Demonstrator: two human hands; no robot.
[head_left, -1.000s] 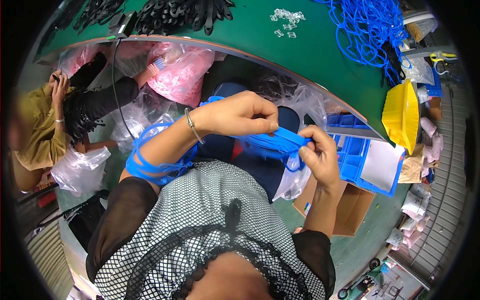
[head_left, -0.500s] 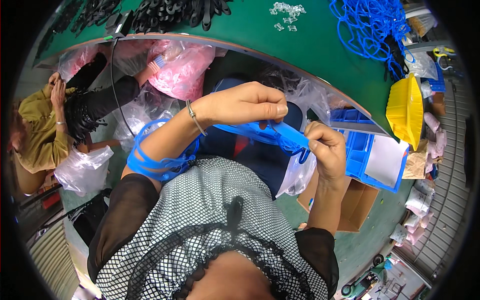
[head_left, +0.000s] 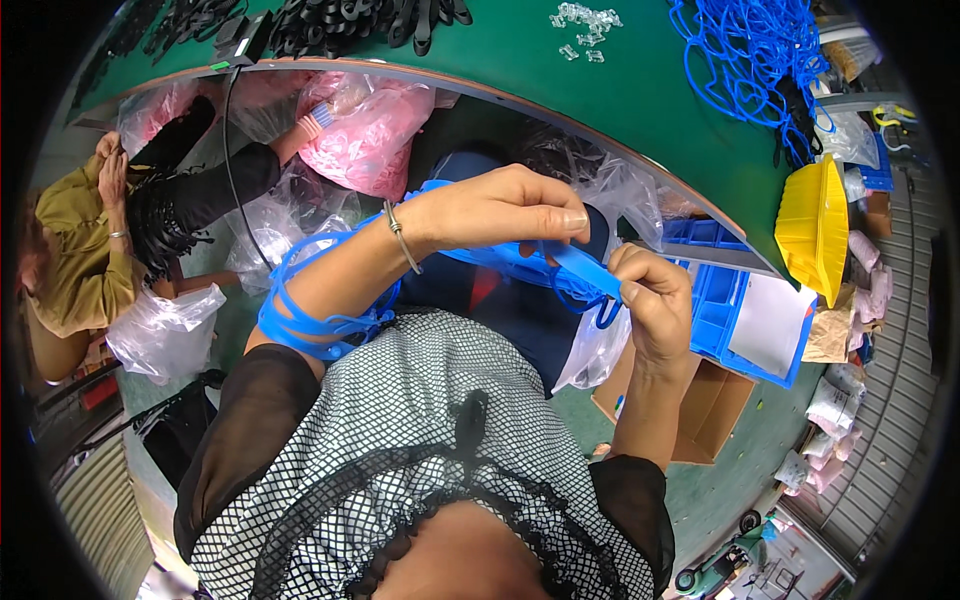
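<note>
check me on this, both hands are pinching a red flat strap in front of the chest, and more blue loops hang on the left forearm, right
Not quite: the strap is blue, not red. The head view shows the left hand and the right hand both pinching it in front of the chest, and the bunch of blue loops does hang on the left forearm.

Both hands work in the gap between the body and the near edge of the green table [head_left: 640,110]. This gap is narrow: clear plastic bags [head_left: 600,190] and a pink bag [head_left: 370,130] fill it on the far side. Blue straps [head_left: 310,320] loop around the left forearm and limit it. On the right, a blue bin [head_left: 735,320] and a cardboard box [head_left: 710,410] block the way. On the table, bare green surface lies between the black straps [head_left: 350,20] and the blue strap pile [head_left: 750,60].
</note>
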